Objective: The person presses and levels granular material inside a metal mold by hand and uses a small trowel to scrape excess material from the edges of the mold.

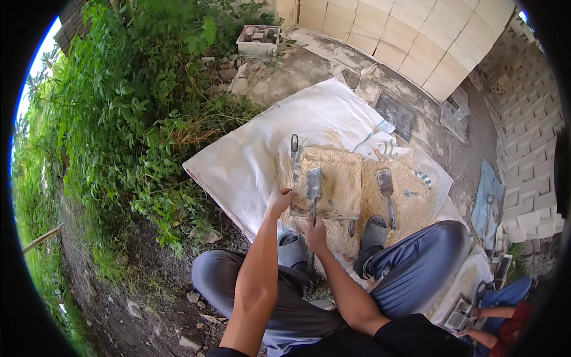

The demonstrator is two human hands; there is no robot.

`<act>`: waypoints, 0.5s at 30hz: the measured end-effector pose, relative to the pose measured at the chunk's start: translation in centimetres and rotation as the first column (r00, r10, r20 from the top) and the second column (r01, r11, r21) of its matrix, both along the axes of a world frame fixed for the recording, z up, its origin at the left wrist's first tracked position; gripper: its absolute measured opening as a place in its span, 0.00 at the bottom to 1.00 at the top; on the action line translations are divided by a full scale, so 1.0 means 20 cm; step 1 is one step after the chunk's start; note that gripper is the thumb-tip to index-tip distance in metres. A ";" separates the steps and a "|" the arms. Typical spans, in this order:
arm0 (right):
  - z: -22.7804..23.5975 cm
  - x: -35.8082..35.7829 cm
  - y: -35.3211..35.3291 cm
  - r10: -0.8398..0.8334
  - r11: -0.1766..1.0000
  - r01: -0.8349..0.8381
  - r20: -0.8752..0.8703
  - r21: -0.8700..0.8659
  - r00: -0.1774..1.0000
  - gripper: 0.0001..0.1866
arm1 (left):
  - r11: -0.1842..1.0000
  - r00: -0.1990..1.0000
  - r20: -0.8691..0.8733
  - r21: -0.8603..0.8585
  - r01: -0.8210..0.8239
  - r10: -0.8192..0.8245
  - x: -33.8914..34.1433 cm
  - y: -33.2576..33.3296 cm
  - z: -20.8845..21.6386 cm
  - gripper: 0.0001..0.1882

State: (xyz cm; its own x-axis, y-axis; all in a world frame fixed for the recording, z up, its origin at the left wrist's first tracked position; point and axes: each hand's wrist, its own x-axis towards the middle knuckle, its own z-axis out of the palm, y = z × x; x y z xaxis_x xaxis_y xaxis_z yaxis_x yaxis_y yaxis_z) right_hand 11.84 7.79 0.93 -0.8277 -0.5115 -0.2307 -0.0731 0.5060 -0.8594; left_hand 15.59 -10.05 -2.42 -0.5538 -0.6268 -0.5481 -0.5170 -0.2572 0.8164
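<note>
Near the centre of the frame, my right hand grasps the handle of a flat-bladed trowel, its fingers closed around it; the blade points toward the top of the frame, over the pale, sandy filling of a rectangular mould. Just left of centre, my left hand lies at the mould's left edge with fingers bent; I cannot tell whether they grip the edge or anything else.

The mould sits on a white woven sheet that spreads across the centre, with loose sandy material right of the mould. There lies a second trowel, its handle toward the bottom of the frame, near my right sandal. My left sandal is below the mould.

Upper left: dense green plants. Top centre: a pale crate. Right edge: stacked pale blocks. Lower right corner: a co-worker in a red top, both hands at a grey object.
</note>
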 end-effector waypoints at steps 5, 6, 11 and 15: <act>0.14 -0.07 -0.01 0.072 0.996 -0.068 -0.065 0.065 0.995 0.20 | 0.987 0.987 0.026 0.013 -0.158 0.158 -0.02 0.02 0.03 0.14; 0.22 -0.06 -0.03 0.099 0.995 -0.098 -0.087 0.016 0.991 0.19 | 0.988 0.988 0.036 0.022 -0.153 0.153 -0.01 0.04 0.04 0.14; 0.52 0.07 -0.20 0.038 0.973 -0.082 -0.204 -0.214 0.978 0.14 | 0.968 0.973 -0.110 0.173 -0.184 0.205 0.09 0.01 0.04 0.12; 0.24 0.22 -0.19 -0.018 0.998 0.017 0.019 0.065 1.000 0.15 | 0.865 0.894 -0.172 0.382 -0.326 0.413 0.14 0.02 0.04 0.13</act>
State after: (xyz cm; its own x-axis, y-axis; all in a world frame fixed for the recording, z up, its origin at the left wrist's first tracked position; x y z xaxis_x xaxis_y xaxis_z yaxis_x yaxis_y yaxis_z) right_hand 16.24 3.92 5.83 -0.8313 -0.4804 -0.2796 -0.0470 0.5619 -0.8259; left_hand 18.49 -9.71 -1.66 -0.4593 -0.6140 -0.6419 -0.1284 -0.6692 0.7319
